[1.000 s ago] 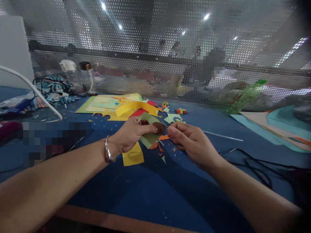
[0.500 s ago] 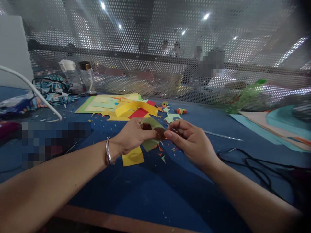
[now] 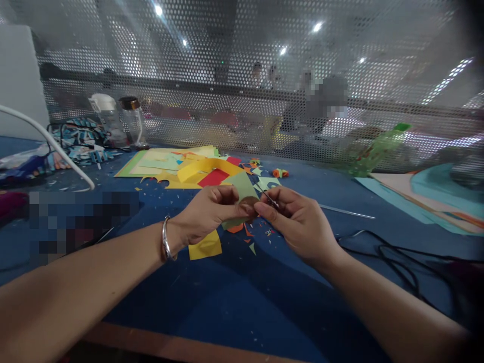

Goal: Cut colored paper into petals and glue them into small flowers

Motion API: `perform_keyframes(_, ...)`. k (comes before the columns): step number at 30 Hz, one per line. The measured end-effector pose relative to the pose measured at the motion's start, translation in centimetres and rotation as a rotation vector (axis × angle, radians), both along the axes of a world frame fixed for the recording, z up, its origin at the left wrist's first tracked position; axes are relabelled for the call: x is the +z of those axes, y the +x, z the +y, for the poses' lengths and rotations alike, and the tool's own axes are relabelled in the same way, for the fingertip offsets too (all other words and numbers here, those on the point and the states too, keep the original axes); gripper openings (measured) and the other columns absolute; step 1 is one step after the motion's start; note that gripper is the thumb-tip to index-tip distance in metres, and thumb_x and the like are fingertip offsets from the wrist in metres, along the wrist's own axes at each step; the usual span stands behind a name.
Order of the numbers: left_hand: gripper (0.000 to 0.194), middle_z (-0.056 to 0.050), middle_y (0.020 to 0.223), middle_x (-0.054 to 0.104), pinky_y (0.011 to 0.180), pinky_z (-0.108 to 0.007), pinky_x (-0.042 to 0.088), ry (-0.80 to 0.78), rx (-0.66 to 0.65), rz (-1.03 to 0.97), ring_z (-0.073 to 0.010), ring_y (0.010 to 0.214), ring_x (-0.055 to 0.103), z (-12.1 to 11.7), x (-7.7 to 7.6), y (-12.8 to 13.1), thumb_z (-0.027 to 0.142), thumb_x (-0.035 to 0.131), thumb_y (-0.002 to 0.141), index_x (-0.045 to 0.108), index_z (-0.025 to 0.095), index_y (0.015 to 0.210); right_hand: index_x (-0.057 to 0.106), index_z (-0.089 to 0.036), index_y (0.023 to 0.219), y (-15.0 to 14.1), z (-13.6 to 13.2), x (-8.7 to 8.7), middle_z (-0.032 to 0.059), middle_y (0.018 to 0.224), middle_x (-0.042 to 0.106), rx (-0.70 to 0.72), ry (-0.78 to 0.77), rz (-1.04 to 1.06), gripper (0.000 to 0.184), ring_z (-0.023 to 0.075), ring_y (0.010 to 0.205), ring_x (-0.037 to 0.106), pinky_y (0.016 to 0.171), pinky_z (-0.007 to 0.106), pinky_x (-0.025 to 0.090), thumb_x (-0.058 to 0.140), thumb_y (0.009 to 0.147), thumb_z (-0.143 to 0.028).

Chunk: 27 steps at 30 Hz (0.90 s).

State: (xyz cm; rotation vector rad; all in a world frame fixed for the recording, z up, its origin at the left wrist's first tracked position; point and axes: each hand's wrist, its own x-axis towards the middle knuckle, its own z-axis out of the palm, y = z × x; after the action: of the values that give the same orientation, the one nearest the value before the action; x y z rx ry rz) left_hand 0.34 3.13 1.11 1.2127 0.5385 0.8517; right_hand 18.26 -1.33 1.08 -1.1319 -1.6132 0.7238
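My left hand (image 3: 206,214) pinches a pale green sheet of paper (image 3: 242,185) between thumb and fingers, above the table. A brownish round patch (image 3: 249,200) shows at the paper's lower edge; I cannot tell what it is. My right hand (image 3: 297,219) is closed on small scissors (image 3: 269,196), whose thin blades point up and left beside the green paper. Fingers hide most of the handles. Below the hands lie a yellow paper piece (image 3: 206,247), an orange scrap (image 3: 235,229) and a small green triangle (image 3: 252,248).
Behind the hands lie stacked coloured papers (image 3: 130,169), a yellow strip (image 3: 206,165) and a red piece (image 3: 214,177). Two bottles (image 3: 132,121) stand back left. A green bottle (image 3: 381,148), more paper sheets (image 3: 401,201) and black cable (image 3: 393,252) are on the right.
The green paper has turned in my left hand, its upper part now higher and nearer the scissors. An orange scrap below it has come into fuller view. The right hand has barely moved.
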Motion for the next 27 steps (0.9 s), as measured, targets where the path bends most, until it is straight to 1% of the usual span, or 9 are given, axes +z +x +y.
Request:
perform_keyframes(4, 0.024, -0.001, 0.068, 0.068, 0.073, -0.027, 0.049, 0.023, 0.025, 0.013, -0.0122, 0.070, 0.066, 0.00, 0.12, -0.01, 0.021, 0.084, 0.066, 0.061, 0.012, 0.067, 0.058, -0.019, 0.078, 0.04, -0.05, 0.10, -0.0017, 0.067, 0.051, 0.008, -0.013, -0.006, 0.029, 0.0106, 0.059, 0.044, 0.054, 0.025, 0.037, 0.068, 0.083, -0.046)
perform_keyframes(7, 0.024, -0.002, 0.069, 0.069, 0.071, -0.025, 0.048, -0.002, 0.046, 0.004, -0.0118, 0.068, 0.066, 0.09, 0.29, -0.10, 0.020, 0.083, 0.066, 0.061, 0.012, 0.068, 0.057, -0.019, 0.078, 0.27, 0.06, -0.02, -0.0055, 0.060, 0.042, 0.005, -0.050, 0.041, 0.035, 0.0079, 0.050, 0.033, 0.045, 0.024, 0.028, 0.067, 0.083, -0.052)
perform_keyframes(9, 0.023, -0.002, 0.071, 0.069, 0.071, -0.026, 0.048, -0.025, 0.058, -0.015, -0.0116, 0.068, 0.066, 0.23, 0.36, -0.19, 0.020, 0.082, 0.068, 0.061, 0.012, 0.070, 0.058, -0.019, 0.081, 0.51, 0.20, -0.22, -0.0078, 0.055, 0.033, 0.015, -0.080, 0.081, 0.039, 0.0072, 0.046, 0.026, 0.042, 0.024, 0.020, 0.063, 0.085, -0.057)
perform_keyframes(12, 0.020, -0.002, 0.072, 0.068, 0.073, -0.027, 0.049, -0.044, 0.096, -0.035, -0.0121, 0.069, 0.066, 0.48, 0.36, -0.33, 0.021, 0.080, 0.071, 0.062, 0.012, 0.073, 0.059, -0.019, 0.083, 0.74, 0.39, -0.49, -0.0085, 0.053, 0.029, 0.017, -0.108, 0.092, 0.043, 0.0074, 0.045, 0.022, 0.040, 0.024, 0.016, 0.057, 0.087, -0.062)
perform_keyframes(16, 0.020, -0.003, 0.071, 0.069, 0.072, -0.027, 0.048, -0.043, 0.128, -0.018, -0.0130, 0.069, 0.067, 0.63, 0.35, -0.36, 0.020, 0.079, 0.071, 0.061, 0.012, 0.071, 0.060, -0.020, 0.081, 0.61, 0.40, -0.58, -0.0072, 0.055, 0.033, 0.016, -0.114, 0.018, 0.041, 0.0082, 0.046, 0.025, 0.041, 0.024, 0.019, 0.058, 0.088, -0.060)
perform_keyframes(20, 0.021, -0.003, 0.071, 0.070, 0.072, -0.027, 0.047, -0.028, 0.100, -0.050, -0.0130, 0.069, 0.067, 0.54, 0.36, -0.26, 0.021, 0.081, 0.070, 0.062, 0.012, 0.071, 0.059, -0.020, 0.081, 0.40, 0.24, -0.55, -0.0066, 0.056, 0.036, 0.036, -0.124, -0.007, 0.038, 0.0087, 0.048, 0.027, 0.043, 0.023, 0.022, 0.057, 0.090, -0.057)
perform_keyframes(24, 0.023, -0.003, 0.073, 0.071, 0.073, -0.027, 0.048, -0.067, 0.103, -0.057, -0.0132, 0.070, 0.068, 0.41, 0.31, -0.19, 0.020, 0.083, 0.069, 0.063, 0.012, 0.074, 0.058, -0.020, 0.080, 0.44, 0.21, -0.52, -0.0070, 0.056, 0.034, 0.023, -0.105, -0.050, 0.038, 0.0085, 0.048, 0.027, 0.043, 0.023, 0.022, 0.055, 0.091, -0.056)
perform_keyframes(27, 0.023, -0.003, 0.074, 0.072, 0.073, -0.026, 0.049, -0.078, 0.081, -0.072, -0.0132, 0.071, 0.069, 0.34, 0.29, -0.16, 0.021, 0.083, 0.069, 0.063, 0.012, 0.076, 0.057, -0.020, 0.079, 0.50, 0.24, -0.47, -0.0061, 0.058, 0.037, 0.031, -0.089, -0.067, 0.039, 0.0085, 0.050, 0.030, 0.044, 0.023, 0.026, 0.054, 0.092, -0.057)
